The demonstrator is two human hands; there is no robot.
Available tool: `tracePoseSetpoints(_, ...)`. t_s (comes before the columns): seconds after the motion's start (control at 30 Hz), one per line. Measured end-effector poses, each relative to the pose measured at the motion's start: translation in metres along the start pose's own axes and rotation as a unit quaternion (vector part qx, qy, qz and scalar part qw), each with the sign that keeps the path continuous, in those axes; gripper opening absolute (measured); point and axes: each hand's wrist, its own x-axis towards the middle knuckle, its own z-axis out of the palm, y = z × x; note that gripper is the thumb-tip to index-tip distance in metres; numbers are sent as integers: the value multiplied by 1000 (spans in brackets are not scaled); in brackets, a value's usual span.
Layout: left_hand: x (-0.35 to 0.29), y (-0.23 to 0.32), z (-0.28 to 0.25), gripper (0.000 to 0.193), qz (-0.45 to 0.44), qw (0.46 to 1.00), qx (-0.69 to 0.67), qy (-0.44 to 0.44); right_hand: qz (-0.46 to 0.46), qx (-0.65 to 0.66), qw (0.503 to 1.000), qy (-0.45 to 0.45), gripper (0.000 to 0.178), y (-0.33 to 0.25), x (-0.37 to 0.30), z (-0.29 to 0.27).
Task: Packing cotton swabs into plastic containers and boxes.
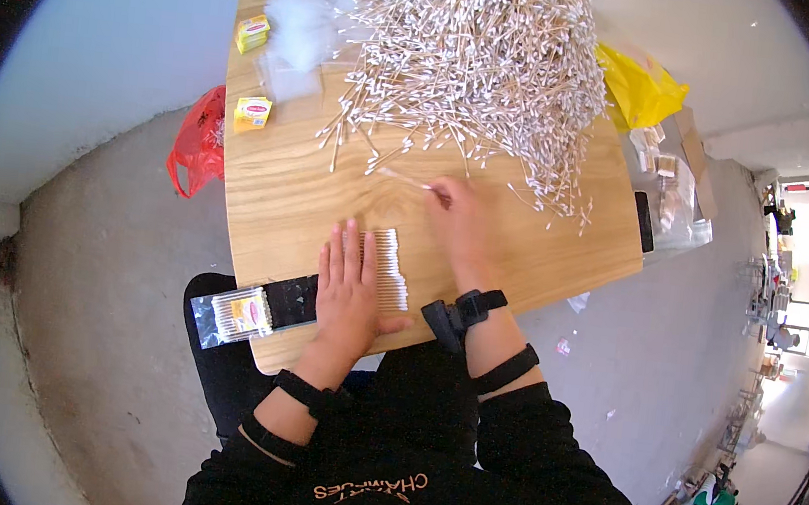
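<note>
My left hand (351,291) lies flat on the wooden table with its fingers stretched out. It rests against a neat row of cotton swabs (389,269) laid side by side, covering the row's left ends. Farther right, my right hand (457,219) is closed in a pinch on a cotton swab (402,178), whose stick points out to the left. Beyond it rises a large heap of loose cotton swabs (483,64). To the left of my left hand, a clear bag of cotton swabs (232,316) with a yellow label lies at the table's front edge, next to a black strip (293,300).
Stacks of yellow cards (252,33) and clear plastic bags (299,34) lie at the table's (274,180) far left. A red bag (199,144) hangs beside the left edge. On the right are a yellow bag (644,88) and a black phone-like slab (643,221).
</note>
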Motion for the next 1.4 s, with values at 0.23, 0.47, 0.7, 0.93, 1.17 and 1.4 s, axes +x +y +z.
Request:
tracePoseSetpoints(0.23,4,4,3,133,-2,1000,-2,-12,9,186,982,-40,27,-34,16,20)
tracePoseSetpoints(0.47,-3,2,1,131,5,1000,-1,10,-87,-68,991,-71,23,-31,40,19)
tracePoseSetpoints(0.7,9,2,-8,130,7,1000,-8,2,11,231,937,-261,34,-27,47,30)
tracePoseSetpoints(0.93,17,-11,-9,125,41,999,33,2,-39,-99,988,-109,69,-101,65,46)
tracePoseSetpoints(1.17,22,-10,-8,124,74,997,18,-6,-66,-66,987,-134,44,-65,87,47)
tracePoseSetpoints(1.4,30,-15,-10,120,62,998,-16,17,-104,108,984,-95,31,-16,40,19)
